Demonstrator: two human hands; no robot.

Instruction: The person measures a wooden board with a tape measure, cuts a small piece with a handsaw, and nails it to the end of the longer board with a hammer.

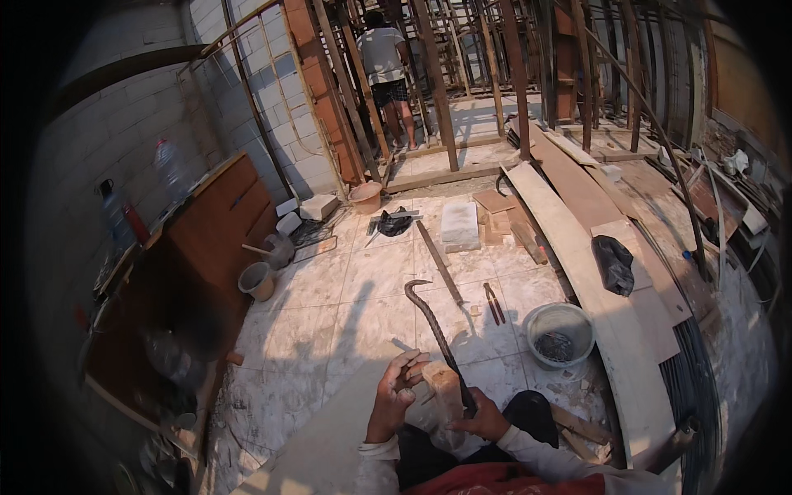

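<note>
In front of my lap, a short wood block point(445, 388) stands on end between my hands, its pale sawn end facing up. My left hand point(398, 394) is beside it with bent fingers against its upper left edge. My right hand point(485, 417) is closed around the lower end of a dark, twisted crowbar point(441, 334), the thumb lying against the lower block. The bar's hooked tip points away from me over the floor. Just beyond my hands are red-handled pincers point(494, 304) and a pale bucket point(559, 334) with dark nail-like pieces in it.
Long boards point(577, 272) run along my right, with a black plastic bag point(613, 266) on them. A wooden cabinet point(210, 227) stands left, near a small bucket point(257, 281). Ahead are a white block point(460, 224), upright props point(435, 91) and another person point(384, 62).
</note>
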